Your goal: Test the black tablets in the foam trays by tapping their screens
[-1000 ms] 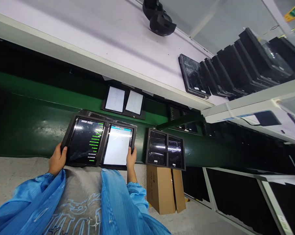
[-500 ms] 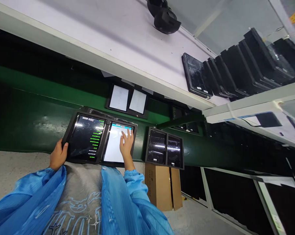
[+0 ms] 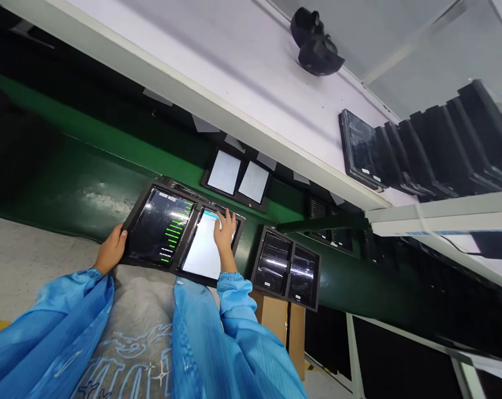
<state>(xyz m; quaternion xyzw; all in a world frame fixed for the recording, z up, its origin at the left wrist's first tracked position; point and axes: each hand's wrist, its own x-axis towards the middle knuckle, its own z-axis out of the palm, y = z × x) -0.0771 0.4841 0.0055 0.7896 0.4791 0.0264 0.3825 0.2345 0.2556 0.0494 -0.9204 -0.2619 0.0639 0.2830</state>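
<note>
A black tray (image 3: 182,246) holds two tablets side by side at the near edge of the green conveyor (image 3: 67,183). The left tablet (image 3: 161,227) shows green text on a dark screen. The right tablet (image 3: 204,246) shows a white screen. My left hand (image 3: 110,250) grips the tray's left edge, fingers curled round it. My right hand (image 3: 226,233) lies on the white screen with fingers spread, fingertips near the screen's top edge.
A second tray with two dark tablets (image 3: 287,267) sits right of mine. Another tray with two lit white screens (image 3: 238,177) lies farther back. A white shelf (image 3: 217,72) above carries a row of black tablets (image 3: 421,149) and a black device (image 3: 315,44). Cardboard boxes (image 3: 282,332) stand below.
My right hand left the tray's right edge, moved onto the white screen and has slid toward its top. My left hand stays on the tray's left edge. My view shifted.
</note>
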